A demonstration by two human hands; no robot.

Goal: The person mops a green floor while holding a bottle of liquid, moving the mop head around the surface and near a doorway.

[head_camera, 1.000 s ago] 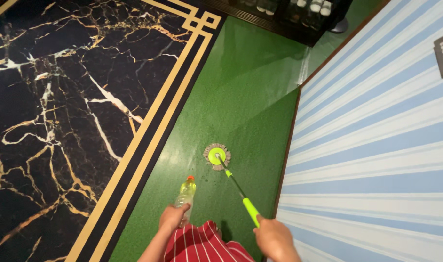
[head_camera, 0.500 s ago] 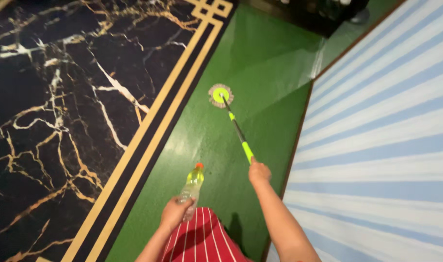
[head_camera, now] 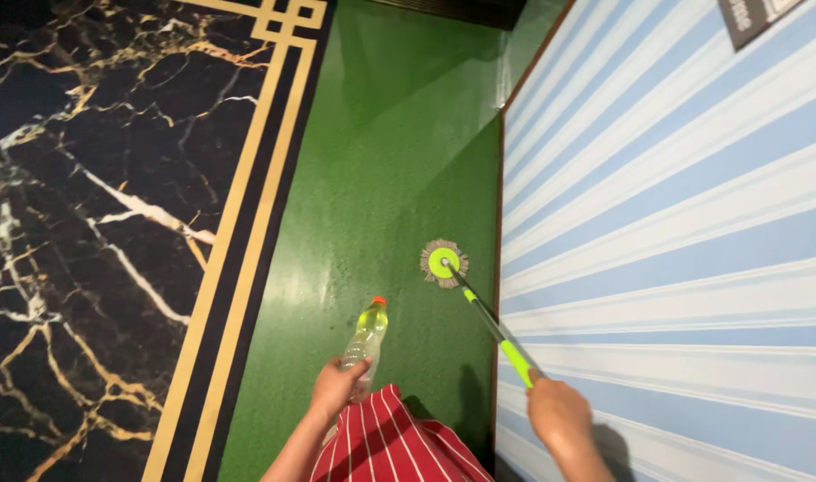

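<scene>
My right hand (head_camera: 558, 412) grips the lime-green handle of a small mop (head_camera: 485, 313). Its round head (head_camera: 444, 262), green in the middle with a grey fringe, rests on the green floor close to the striped wall. My left hand (head_camera: 337, 386) holds a clear plastic bottle (head_camera: 367, 335) of yellow-green liquid with an orange cap, pointing forward over the floor. A red garment with white stripes (head_camera: 386, 444) shows between my arms at the bottom.
A strip of shiny green floor (head_camera: 381, 178) runs ahead. On the left lies a black marble-patterned rug (head_camera: 95, 196) with gold veins and a gold border. A wall with blue and white stripes (head_camera: 676, 223) rises on the right.
The mop head has been pulled back from far ahead to near the striped wall. My right arm drew in. The view swung left. The bottle stays in my left hand.
</scene>
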